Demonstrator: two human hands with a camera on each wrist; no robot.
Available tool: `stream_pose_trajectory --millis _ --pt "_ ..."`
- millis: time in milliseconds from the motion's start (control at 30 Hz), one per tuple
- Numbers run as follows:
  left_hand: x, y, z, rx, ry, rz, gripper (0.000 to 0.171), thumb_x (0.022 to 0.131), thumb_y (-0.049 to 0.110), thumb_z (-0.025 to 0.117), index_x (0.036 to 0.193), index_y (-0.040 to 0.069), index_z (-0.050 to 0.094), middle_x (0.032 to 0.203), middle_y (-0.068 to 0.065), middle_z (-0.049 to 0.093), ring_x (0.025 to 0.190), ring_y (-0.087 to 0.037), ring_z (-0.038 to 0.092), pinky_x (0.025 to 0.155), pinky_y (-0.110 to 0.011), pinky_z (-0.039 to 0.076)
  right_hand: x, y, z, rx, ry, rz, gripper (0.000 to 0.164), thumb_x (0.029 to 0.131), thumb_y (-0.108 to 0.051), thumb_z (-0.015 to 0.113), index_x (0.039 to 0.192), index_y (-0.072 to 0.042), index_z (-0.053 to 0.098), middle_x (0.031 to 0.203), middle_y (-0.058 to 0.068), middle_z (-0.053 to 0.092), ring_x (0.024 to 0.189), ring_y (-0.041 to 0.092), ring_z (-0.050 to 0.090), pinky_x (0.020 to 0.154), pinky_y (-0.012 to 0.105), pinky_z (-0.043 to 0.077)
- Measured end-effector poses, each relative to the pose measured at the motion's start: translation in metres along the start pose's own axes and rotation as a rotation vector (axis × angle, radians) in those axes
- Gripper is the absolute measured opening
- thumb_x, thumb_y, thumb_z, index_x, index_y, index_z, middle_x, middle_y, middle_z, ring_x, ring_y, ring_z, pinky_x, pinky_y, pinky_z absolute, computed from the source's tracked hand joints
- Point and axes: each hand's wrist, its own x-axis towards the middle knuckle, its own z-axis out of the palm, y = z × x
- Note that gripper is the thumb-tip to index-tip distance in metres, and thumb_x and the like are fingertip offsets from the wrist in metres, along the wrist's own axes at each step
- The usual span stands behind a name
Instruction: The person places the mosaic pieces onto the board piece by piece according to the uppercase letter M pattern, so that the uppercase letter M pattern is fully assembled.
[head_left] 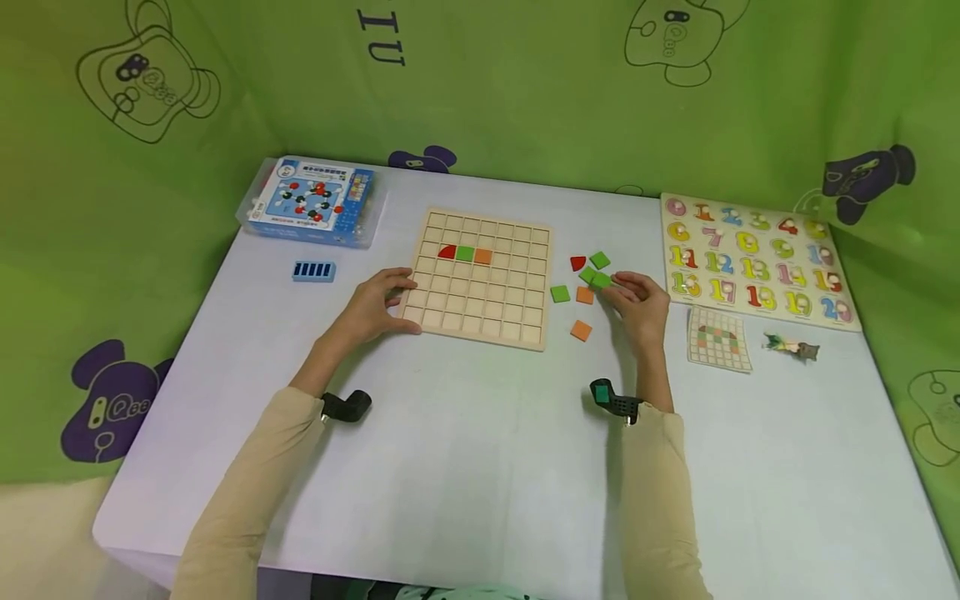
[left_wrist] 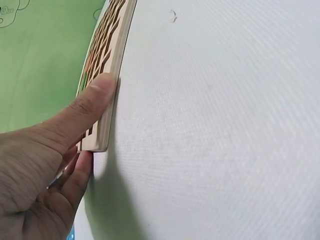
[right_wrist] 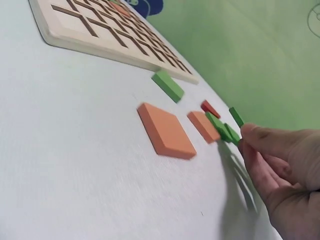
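My left hand (head_left: 369, 307) grips the near left corner of the wooden grid board (head_left: 480, 321), thumb on its front edge and fingers at its left side. A red quarter-round tile (head_left: 447, 252), a green square tile (head_left: 465, 253) and an orange square tile (head_left: 483, 257) lie in a row in the board's cells. To the board's right, my right hand (head_left: 641, 312) pinches a green square tile (right_wrist: 236, 116) between thumb and fingertips, over the loose pile. Around it are more green tiles (head_left: 560, 293), orange tiles (head_left: 581, 331) and a red piece (head_left: 577, 263).
A small pattern card (head_left: 718, 340) lies right of my right hand, beside a small figure (head_left: 792, 347). Behind them is a number puzzle board (head_left: 761, 267). At the back left stand a boxed molecule set (head_left: 309, 202) and a small blue slotted block (head_left: 313, 272).
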Motion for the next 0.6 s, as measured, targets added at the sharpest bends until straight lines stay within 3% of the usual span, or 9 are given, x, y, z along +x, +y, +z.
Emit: stream_pose_trajectory --millis 333,600 --pt "0.0 0.003 -0.001 0.022 -0.008 -0.022 0.07 0.067 0.006 0.087 0.127 -0.008 0.054 0.15 -0.016 0.034 0.138 -0.032 0.032 0.103 -0.036 0.048 -0.001 -0.002 0.029 -0.07 -0.051 -0.036 0.036 0.085 0.003 0.069 0.119 0.008 0.059 0.116 0.022 0.062 0.08 0.003 0.063 0.075 0.01 0.055" --pt "0.0 0.004 -0.001 0.017 -0.009 -0.022 0.07 0.067 0.006 0.087 0.128 -0.008 0.054 0.15 -0.016 0.034 0.138 -0.032 0.032 0.104 -0.036 0.047 0.002 -0.005 0.046 -0.039 -0.082 -0.065 0.035 0.083 0.005 0.071 0.115 0.011 0.06 0.115 0.026 0.063 0.079 0.004 0.064 0.066 0.01 0.055"
